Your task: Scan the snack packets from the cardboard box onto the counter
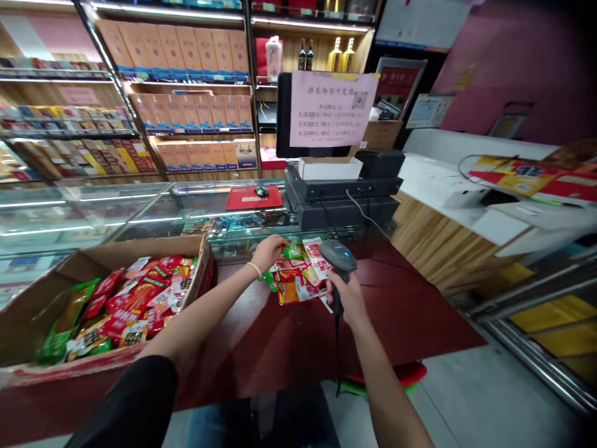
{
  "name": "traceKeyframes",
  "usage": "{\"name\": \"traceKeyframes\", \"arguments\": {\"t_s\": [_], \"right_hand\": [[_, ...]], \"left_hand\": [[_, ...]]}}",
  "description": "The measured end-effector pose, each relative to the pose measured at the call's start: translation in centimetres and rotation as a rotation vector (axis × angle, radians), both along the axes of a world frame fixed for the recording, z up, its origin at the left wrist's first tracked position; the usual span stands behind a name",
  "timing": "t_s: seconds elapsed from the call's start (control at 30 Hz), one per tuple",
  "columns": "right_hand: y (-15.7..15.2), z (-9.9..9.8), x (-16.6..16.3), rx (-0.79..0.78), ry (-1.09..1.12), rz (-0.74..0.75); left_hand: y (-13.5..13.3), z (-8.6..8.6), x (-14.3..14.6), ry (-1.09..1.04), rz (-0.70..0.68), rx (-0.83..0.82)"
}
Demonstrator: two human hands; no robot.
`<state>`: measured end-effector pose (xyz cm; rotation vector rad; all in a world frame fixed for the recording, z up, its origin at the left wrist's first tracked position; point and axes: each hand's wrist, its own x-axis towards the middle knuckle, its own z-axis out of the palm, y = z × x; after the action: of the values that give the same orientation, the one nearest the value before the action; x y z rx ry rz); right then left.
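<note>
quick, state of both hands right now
Left hand: at the snack packets; grip cannot be told.
Right hand: closed, holding the barcode scanner by its handle.

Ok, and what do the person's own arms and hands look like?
The left arm wears a black fabric sleeve that ends near the elbow, and a thin, pale band circles its wrist. The left hand has no glove. The right forearm shows no sleeve or band in view, and the right hand is ungloved too.
</note>
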<state>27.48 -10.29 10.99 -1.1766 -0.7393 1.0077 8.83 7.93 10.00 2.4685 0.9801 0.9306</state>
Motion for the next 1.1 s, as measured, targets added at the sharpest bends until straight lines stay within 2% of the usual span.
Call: {"name": "traceKeyframes", "arguments": {"t_s": [0.17,0.27,0.37,0.5,0.67,0.77,0.93,1.1], "right_hand": [[-1.0,-0.1,2.3,0.015,-0.001,-0.064],[-1.3,-0.2,2.5,0.014,-0.005,-0.07],[-1.2,-0.3,2.2,0.005,0.005,-0.067],[-0.8,-0.2,1.2,0.02,0.012,-0.024],[-0.6,0.8,-0.8,0.068,-0.005,0.034],[-0.6,1.3,-2.3,0.065,-0.029,0.094],[0.4,1.3,-5.6,0.058,-0.078,0.242],[2.0,1.4,-10.5,0.055,-0.127,0.354]], "left_hand": [[0.5,-3.8,4.8,-0.008,0.059,-0.071],[0.6,-5.4,5.2,0.093,0.008,-0.149],[0.7,-5.6,4.2,0.209,0.008,-0.193],[0.4,-3.8,2.6,0.165,0.077,-0.209],[-1.2,-0.1,1.0,-0.029,0.134,-0.245],[-2.5,2.1,-1.3,-0.091,0.178,-0.257],[-4.5,5.1,-8.4,-0.137,0.186,-0.232],[-6.0,6.1,-17.3,-0.199,0.328,-0.226]]}}
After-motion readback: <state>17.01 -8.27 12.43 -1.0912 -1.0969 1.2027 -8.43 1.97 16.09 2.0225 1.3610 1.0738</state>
